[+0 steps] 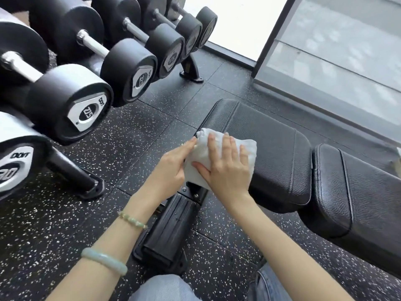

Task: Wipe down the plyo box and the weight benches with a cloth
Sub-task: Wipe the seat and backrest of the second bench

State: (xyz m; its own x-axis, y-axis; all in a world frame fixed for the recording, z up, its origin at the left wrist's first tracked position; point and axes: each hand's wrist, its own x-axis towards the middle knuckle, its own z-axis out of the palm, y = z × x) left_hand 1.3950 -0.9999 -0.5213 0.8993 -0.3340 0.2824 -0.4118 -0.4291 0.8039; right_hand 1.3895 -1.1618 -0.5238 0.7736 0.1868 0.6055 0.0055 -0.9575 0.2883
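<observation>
Head view: at frame centre the white cloth (219, 157) lies on the weight bench (271, 148) pad's near edge. The right hand (227, 170) presses it, fingers spread flat; the left hand (173, 166) pinches its side. Best done in long overlapping strokes toward the seam — no plyo box shows.

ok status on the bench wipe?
Right hand flat on cloth, left hand pinching its edge. Cloth on bench pad corner. Dumbbell rack close by, not obstructing.

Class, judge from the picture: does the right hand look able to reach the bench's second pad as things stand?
Probably yes. The right hand lies flat on the cloth on the near pad, and nothing lies between it and the second pad.
</observation>
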